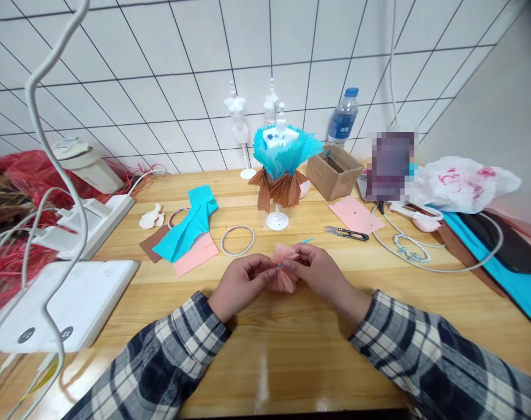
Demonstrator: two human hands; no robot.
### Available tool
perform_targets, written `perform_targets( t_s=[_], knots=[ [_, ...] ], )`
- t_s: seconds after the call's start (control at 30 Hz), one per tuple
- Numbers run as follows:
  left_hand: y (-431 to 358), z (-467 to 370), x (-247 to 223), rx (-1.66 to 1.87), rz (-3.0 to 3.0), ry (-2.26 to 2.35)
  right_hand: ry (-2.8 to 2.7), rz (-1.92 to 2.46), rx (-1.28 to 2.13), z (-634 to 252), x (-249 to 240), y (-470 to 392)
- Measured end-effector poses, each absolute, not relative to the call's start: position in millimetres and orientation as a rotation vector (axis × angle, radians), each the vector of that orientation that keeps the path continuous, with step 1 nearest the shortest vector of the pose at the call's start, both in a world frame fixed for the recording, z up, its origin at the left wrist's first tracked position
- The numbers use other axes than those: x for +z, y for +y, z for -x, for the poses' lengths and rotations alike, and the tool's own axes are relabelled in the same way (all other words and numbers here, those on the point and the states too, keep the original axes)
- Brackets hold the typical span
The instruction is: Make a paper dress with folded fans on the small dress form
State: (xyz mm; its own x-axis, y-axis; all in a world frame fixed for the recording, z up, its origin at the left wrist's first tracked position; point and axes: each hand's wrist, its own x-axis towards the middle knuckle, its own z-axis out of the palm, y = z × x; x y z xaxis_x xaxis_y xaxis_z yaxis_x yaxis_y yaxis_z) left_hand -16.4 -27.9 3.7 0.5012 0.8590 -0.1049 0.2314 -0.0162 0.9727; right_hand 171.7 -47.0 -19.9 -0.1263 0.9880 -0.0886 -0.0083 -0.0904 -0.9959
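Between my two hands is a gathered pink crepe paper piece, fanned out above and below a pinched middle with a small blue bit on it. My left hand is closed on its left side, and my right hand pinches it from the right. Behind it stands a small white mannequin dressed in frilled blue paper and brown paper. A grey ring-shaped band lies beyond my left hand. Black thread snips rest beyond my right hand.
Blue paper and pink paper lie at left. Bare mannequins, a cardboard box and a water bottle stand behind. A power strip and white box sit left; a hanging cable crosses there. A beaded bracelet lies right.
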Motion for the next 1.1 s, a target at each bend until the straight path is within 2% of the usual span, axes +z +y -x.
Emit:
perform_targets(
  t_s=[0.1, 0.3, 0.53, 0.73, 1.0, 1.1],
  knots=[
    [-31, 14, 5, 0.692, -1.479, 0.877, -1.297, 1.232, 1.283, -172, -17, -48],
    [-30, 10, 8, 0.735, -1.555, 1.083, -1.333, 1.167, 1.330, -170, -13, -49],
    [-28, 9, 4, 0.789, -1.375, 1.046, -1.307, 1.195, 1.283, -165, -18, -52],
    [-27, 9, -3, 0.888, -1.255, 1.101, -1.173, 1.154, 1.498, -160, -18, -54],
    [-34, 6, 2, 0.583, -1.748, 1.110, -1.585, 1.325, 0.943, -167, -10, -55],
    [-37, 4, 1, 0.549, -1.914, 1.143, -1.643, 1.334, 0.906, -165, -10, -57]
  ],
)
